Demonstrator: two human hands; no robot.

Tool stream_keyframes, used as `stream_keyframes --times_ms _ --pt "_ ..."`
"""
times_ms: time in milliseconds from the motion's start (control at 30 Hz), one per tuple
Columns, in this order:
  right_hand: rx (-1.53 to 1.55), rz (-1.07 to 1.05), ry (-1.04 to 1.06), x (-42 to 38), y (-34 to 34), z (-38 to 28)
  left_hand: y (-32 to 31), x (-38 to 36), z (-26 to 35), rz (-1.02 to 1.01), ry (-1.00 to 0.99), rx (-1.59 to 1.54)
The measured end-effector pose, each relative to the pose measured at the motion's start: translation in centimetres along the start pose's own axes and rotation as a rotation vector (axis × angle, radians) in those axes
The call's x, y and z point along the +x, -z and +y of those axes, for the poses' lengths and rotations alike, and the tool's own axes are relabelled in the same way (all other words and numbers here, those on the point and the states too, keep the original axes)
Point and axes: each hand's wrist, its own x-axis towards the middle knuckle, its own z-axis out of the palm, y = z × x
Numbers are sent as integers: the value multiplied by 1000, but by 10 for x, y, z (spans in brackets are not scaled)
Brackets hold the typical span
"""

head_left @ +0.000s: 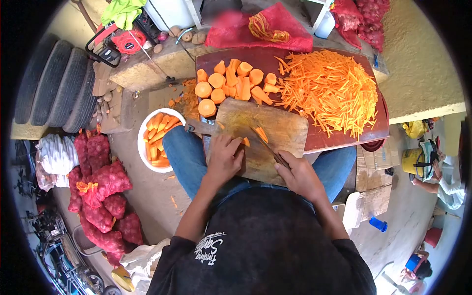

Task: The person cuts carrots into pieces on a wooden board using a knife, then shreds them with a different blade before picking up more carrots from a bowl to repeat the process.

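A wooden cutting board [290, 130] with a handle lies across my lap and the near edge of the table. My right hand [299, 176] is closed round the handle of a knife [268, 147], its blade pointing away over the board. Carrot slices [261, 133] lie beside the blade. My left hand [226, 158] rests on the board's left part, fingers bent at a small carrot piece [246, 142]; the grip is partly hidden.
On the red-brown table [339, 142] are thick carrot chunks [217, 80] and a large heap of carrot sticks [334, 93]. A white basin [145, 142] of carrots stands left of my knee. Red mesh sacks [101, 196], tires [61, 83] and people [445, 182] are farther out.
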Motion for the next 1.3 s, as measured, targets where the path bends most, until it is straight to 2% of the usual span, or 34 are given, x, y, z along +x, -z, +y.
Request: stream_keyframes --times_ms 233,367,533,633,933,1300 --pt "-77 79 -15 8 2 4 -42 9 -6 -4 -76 -117" --pt "-43 29 -16 4 10 -5 -53 10 -3 17 -102 -73" --pt "-82 -31 26 -7 3 -5 -45 14 6 -14 -137 -56" --pt "-145 -63 -17 -10 0 -8 -44 14 4 -26 -163 -17" --pt "-123 -24 44 0 -3 -9 -45 11 1 -14 -171 -23" --pt "-131 -42 -4 8 -7 -8 -48 11 4 50 -135 -53"
